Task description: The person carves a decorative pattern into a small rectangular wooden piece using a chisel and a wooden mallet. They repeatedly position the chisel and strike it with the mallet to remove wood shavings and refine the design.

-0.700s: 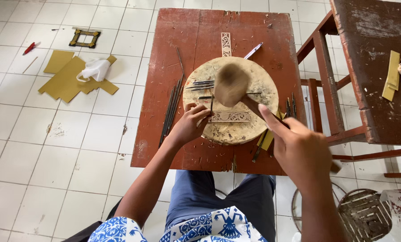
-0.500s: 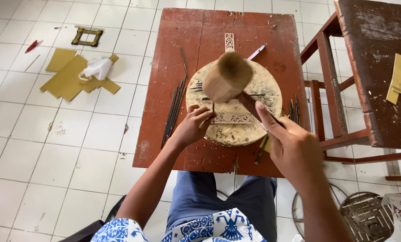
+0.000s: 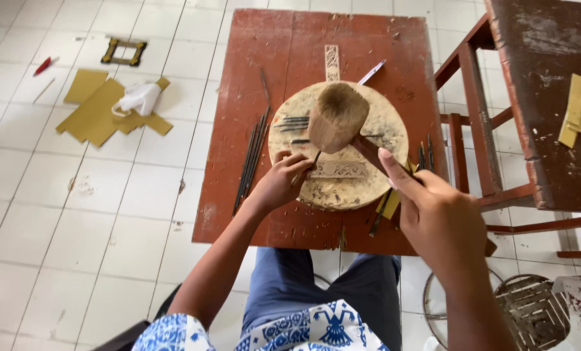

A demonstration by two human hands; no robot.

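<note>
A wooden mallet (image 3: 337, 118) with a rounded, worn head hangs tilted above the round wooden block (image 3: 381, 175), handle running near-right. A thin chisel (image 3: 314, 160) stands near a pale carved strip (image 3: 339, 170) lying flat on the block.

- We see a reddish-brown table (image 3: 238, 162).
- Our mallet (image 3: 336, 117) is tan wood.
- White floor tiles (image 3: 76, 227); mustard-yellow sheets (image 3: 95, 117).
- Our shirt (image 3: 303, 331): blue-and-white print.

Low red wooden table (image 3: 238, 195) on white tiled floor (image 3: 108, 227). Round wooden block (image 3: 381, 130) at its centre; bundle of thin metal rods (image 3: 251, 159) left of the block; carved pale strip (image 3: 331, 62) and pen (image 3: 372, 71) beyond the block.
</note>
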